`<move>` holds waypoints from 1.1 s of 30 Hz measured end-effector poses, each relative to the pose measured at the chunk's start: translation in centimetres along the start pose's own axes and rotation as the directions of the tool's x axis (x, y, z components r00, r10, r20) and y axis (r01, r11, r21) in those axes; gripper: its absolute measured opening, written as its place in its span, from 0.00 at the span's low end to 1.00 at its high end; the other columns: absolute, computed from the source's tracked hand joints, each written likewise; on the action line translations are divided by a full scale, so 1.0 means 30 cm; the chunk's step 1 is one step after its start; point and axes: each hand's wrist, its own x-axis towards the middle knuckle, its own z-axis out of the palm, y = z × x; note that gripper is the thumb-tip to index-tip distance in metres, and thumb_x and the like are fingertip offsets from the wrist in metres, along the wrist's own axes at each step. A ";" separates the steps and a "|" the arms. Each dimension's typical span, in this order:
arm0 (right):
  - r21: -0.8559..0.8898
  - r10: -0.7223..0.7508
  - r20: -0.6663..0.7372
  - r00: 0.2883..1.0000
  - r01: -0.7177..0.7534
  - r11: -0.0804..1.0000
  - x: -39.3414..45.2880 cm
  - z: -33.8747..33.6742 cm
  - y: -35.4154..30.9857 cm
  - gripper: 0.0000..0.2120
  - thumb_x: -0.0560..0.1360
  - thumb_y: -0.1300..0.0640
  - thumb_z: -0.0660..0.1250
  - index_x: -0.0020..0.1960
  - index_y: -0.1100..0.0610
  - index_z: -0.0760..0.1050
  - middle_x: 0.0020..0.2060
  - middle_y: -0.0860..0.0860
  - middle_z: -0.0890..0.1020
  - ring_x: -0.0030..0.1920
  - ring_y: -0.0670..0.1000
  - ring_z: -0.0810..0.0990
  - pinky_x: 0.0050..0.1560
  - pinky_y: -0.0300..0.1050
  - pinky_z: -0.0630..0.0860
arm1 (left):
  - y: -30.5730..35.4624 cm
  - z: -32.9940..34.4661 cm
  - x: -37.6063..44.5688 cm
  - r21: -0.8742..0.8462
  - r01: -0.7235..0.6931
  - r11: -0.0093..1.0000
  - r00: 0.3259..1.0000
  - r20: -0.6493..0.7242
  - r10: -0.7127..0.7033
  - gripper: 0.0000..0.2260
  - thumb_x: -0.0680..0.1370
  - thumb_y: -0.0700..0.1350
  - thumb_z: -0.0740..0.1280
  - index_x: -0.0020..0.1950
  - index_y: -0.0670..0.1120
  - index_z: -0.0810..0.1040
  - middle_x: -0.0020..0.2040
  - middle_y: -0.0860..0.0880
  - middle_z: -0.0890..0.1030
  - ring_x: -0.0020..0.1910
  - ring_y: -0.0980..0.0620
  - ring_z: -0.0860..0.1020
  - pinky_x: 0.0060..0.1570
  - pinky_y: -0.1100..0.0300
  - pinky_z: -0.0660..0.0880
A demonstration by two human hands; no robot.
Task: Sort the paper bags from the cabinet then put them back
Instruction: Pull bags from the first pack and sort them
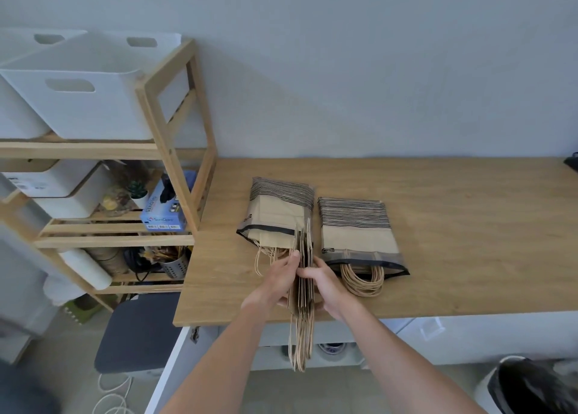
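Observation:
Two flat stacks of brown paper bags with black stripes lie on the wooden counter point(453, 241): a left stack point(278, 213) and a right stack point(356, 229) with its twine handles pointing toward me. Between them, near the counter's front edge, I hold a bundle of folded paper bags point(304, 276) on edge. Its handles hang down over the edge. My left hand point(278, 280) presses the bundle's left side and my right hand point(325, 284) grips its right side.
A wooden shelf rack point(175, 151) stands left of the counter with white bins point(81, 85), a blue glove box point(165, 207) and a metal utensil holder point(175, 265). An open white cabinet door point(175, 360) is below the counter. A bin with a black liner point(528, 385) sits at lower right.

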 end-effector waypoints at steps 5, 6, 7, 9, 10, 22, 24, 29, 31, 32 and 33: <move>0.041 -0.030 0.018 0.999 0.030 0.999 0.003 -0.026 0.015 0.29 0.76 0.51 0.71 0.74 0.42 0.66 0.64 0.47 0.79 0.64 0.52 0.76 0.65 0.62 0.73 | -0.020 -0.004 0.012 0.110 -0.130 0.985 0.977 -0.154 0.147 0.15 0.84 0.54 0.56 0.50 0.46 0.78 0.45 0.48 0.82 0.47 0.48 0.80 0.49 0.50 0.78; 0.035 -0.021 0.006 1.000 0.021 0.999 0.005 -0.039 0.021 0.34 0.75 0.50 0.72 0.77 0.43 0.62 0.68 0.48 0.76 0.68 0.54 0.73 0.68 0.66 0.69 | -0.031 -0.006 0.023 0.167 -0.177 0.970 0.954 -0.214 0.211 0.13 0.83 0.52 0.59 0.53 0.45 0.77 0.47 0.50 0.80 0.50 0.49 0.79 0.53 0.48 0.75; 0.036 -0.009 0.002 1.000 0.009 0.999 0.006 -0.050 0.024 0.36 0.75 0.50 0.71 0.79 0.44 0.60 0.70 0.48 0.74 0.70 0.56 0.71 0.69 0.67 0.67 | -0.037 -0.008 0.032 0.206 -0.199 0.958 0.938 -0.243 0.247 0.13 0.83 0.52 0.61 0.58 0.44 0.76 0.53 0.51 0.80 0.55 0.50 0.77 0.58 0.50 0.74; 0.064 0.032 0.018 0.999 -0.033 0.997 -0.001 -0.068 0.023 0.30 0.78 0.52 0.69 0.77 0.43 0.62 0.65 0.47 0.76 0.66 0.58 0.74 0.63 0.64 0.73 | -0.042 -0.004 0.034 0.211 -0.220 0.952 0.927 -0.258 0.272 0.18 0.82 0.52 0.63 0.67 0.44 0.72 0.59 0.55 0.76 0.59 0.54 0.74 0.60 0.55 0.71; 0.077 0.044 0.044 0.998 -0.047 0.996 -0.009 -0.072 0.024 0.25 0.79 0.52 0.68 0.74 0.44 0.67 0.62 0.49 0.79 0.63 0.59 0.77 0.57 0.60 0.77 | -0.040 0.002 0.034 0.188 -0.216 0.958 0.933 -0.251 0.259 0.18 0.82 0.52 0.63 0.67 0.44 0.72 0.57 0.55 0.76 0.56 0.54 0.75 0.55 0.58 0.72; 0.095 0.030 0.065 0.997 -0.036 0.995 -0.027 -0.112 0.042 0.11 0.80 0.54 0.68 0.61 0.45 0.78 0.53 0.53 0.87 0.56 0.62 0.84 0.60 0.69 0.76 | -0.015 0.024 0.048 0.022 -0.169 0.985 0.964 -0.203 0.170 0.12 0.82 0.50 0.64 0.62 0.47 0.75 0.54 0.50 0.80 0.51 0.53 0.80 0.33 0.58 0.79; 0.099 0.026 0.041 0.999 -0.030 0.995 -0.031 -0.123 0.040 0.08 0.80 0.56 0.68 0.57 0.46 0.77 0.50 0.52 0.86 0.56 0.65 0.82 0.61 0.68 0.75 | -0.025 0.011 0.051 0.083 -0.203 0.976 0.932 -0.290 0.219 0.11 0.82 0.46 0.61 0.62 0.45 0.76 0.49 0.53 0.80 0.46 0.56 0.79 0.38 0.63 0.75; 0.045 0.021 0.058 0.998 -0.023 0.999 -0.030 -0.113 0.050 0.17 0.74 0.49 0.75 0.60 0.42 0.75 0.53 0.48 0.85 0.56 0.57 0.83 0.63 0.68 0.74 | -0.057 0.013 0.040 0.233 -0.217 0.948 0.923 -0.268 0.277 0.23 0.80 0.53 0.65 0.72 0.47 0.66 0.59 0.58 0.76 0.63 0.55 0.73 0.64 0.54 0.70; 0.033 0.009 0.071 0.997 -0.011 0.999 -0.029 -0.097 0.059 0.29 0.69 0.43 0.78 0.66 0.44 0.74 0.56 0.49 0.86 0.56 0.58 0.84 0.60 0.67 0.78 | -0.055 0.027 0.038 0.251 -0.192 0.949 0.937 -0.241 0.253 0.27 0.78 0.57 0.68 0.71 0.46 0.67 0.60 0.56 0.76 0.64 0.53 0.73 0.63 0.55 0.70; 0.030 -0.002 0.071 0.998 0.000 1.000 -0.023 -0.096 0.070 0.34 0.66 0.40 0.80 0.68 0.44 0.73 0.57 0.50 0.85 0.56 0.59 0.84 0.58 0.65 0.79 | -0.051 0.034 0.037 0.257 -0.180 0.949 0.938 -0.247 0.244 0.28 0.77 0.58 0.69 0.71 0.46 0.68 0.61 0.54 0.77 0.64 0.52 0.74 0.59 0.57 0.73; 0.033 0.002 0.060 0.998 -0.004 0.999 -0.020 -0.095 0.076 0.39 0.63 0.38 0.81 0.69 0.44 0.72 0.58 0.51 0.84 0.55 0.59 0.84 0.55 0.63 0.81 | -0.045 0.038 0.034 0.254 -0.170 0.952 0.938 -0.254 0.235 0.27 0.77 0.58 0.69 0.71 0.46 0.69 0.60 0.52 0.78 0.62 0.51 0.75 0.52 0.60 0.75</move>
